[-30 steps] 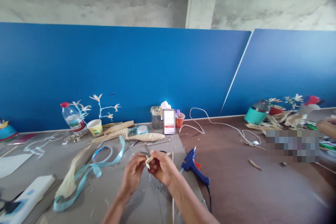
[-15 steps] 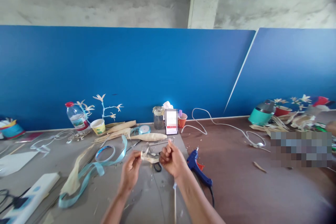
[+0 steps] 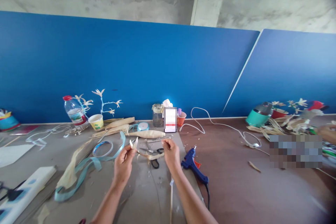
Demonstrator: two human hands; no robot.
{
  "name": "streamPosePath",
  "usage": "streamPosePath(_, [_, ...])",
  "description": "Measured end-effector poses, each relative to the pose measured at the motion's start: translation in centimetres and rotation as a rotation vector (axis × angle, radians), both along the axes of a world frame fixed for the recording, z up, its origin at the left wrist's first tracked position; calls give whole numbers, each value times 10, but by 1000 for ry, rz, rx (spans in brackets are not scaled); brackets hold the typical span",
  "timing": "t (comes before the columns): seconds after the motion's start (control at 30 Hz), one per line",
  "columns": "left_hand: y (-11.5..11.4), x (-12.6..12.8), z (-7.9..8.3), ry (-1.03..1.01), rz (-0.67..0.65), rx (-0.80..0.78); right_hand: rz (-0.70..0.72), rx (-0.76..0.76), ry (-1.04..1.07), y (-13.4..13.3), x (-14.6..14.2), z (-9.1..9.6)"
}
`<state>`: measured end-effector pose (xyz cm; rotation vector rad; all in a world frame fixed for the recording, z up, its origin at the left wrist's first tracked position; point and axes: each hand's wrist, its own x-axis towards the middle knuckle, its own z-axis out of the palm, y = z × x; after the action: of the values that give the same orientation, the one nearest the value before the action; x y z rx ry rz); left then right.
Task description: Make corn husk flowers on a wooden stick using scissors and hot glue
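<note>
My left hand [image 3: 123, 162] is raised over the grey mat [image 3: 141, 196], its fingers pinched on a small pale corn-husk piece [image 3: 134, 143] that stands upright. My right hand [image 3: 170, 152] is a short way to the right, fingers closed; what it pinches is too small to make out. Between and just behind the hands lie a curled husk strip [image 3: 150, 156] and black-handled scissors [image 3: 154, 162]. A blue glue gun [image 3: 193, 166] lies right of my right hand, its cord running toward me.
Light-blue ribbon [image 3: 86, 169], a ribbon roll [image 3: 143, 126], long husks [image 3: 147, 134], a water bottle [image 3: 75, 112], a yellow cup with a twig of husk flowers [image 3: 96, 121], a jar [image 3: 157, 115] and a white cable [image 3: 223, 126] are on the table. Another person's hand [image 3: 327, 132] is at far right.
My hands, together on one husk piece a second ago, have drawn apart. The left now holds a small piece upright, and the right has moved to the right.
</note>
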<state>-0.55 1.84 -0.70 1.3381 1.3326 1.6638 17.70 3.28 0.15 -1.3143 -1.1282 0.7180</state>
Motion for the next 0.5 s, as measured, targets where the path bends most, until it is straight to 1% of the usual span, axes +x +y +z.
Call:
streamPosePath(0.1, [3, -4, -4, -49, 2, -29, 19, -84, -175, -1, -4, -1])
streamPosePath(0.2, [6, -7, -8, -112, 10, -25, 26, -124, -276, 0, -8, -4])
streamPosePath(0.27, [7, -7, -8, -128, 9, -19, 25, -102, -318, 0, -10, -6])
streamPosePath(0.37, [6, -5, -6, -119, -29, -36, 28, -36, -349, 1, -12, -7])
streamPosePath(0.43, [5, -3, -4, -108, -46, -52, 34, 18, -334, 2, -10, -5])
streamPosePath(0.5, [4, -1, -3, -108, -49, -63, 36, 21, -299, 3, -6, 0])
